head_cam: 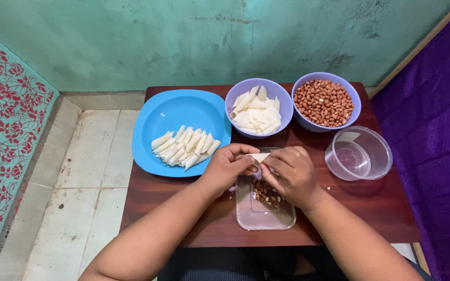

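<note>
Brown bench (371, 208): blue plate (173, 112) far left holds about a dozen finished rolls (185, 148), both hands, left hand (228, 167) and right hand (290, 174), pinch-grip one wrapper (260, 156), wrapper bowl (282, 99) half full.

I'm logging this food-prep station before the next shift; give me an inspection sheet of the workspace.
Surface: dark wooden table, small crumbs near the hands.
Job's things: white wrapper piece pinched by both hands; clear rectangular tray with peanuts below; blue plate with rolled cones; purple bowl of wrappers; purple bowl of peanuts.
Clutter: clear round container.
Hands: left hand and right hand together on the wrapper.
Cables: nothing seen.
Surroundings: green wall, tiled floor, purple fabric at the person's right.
</note>
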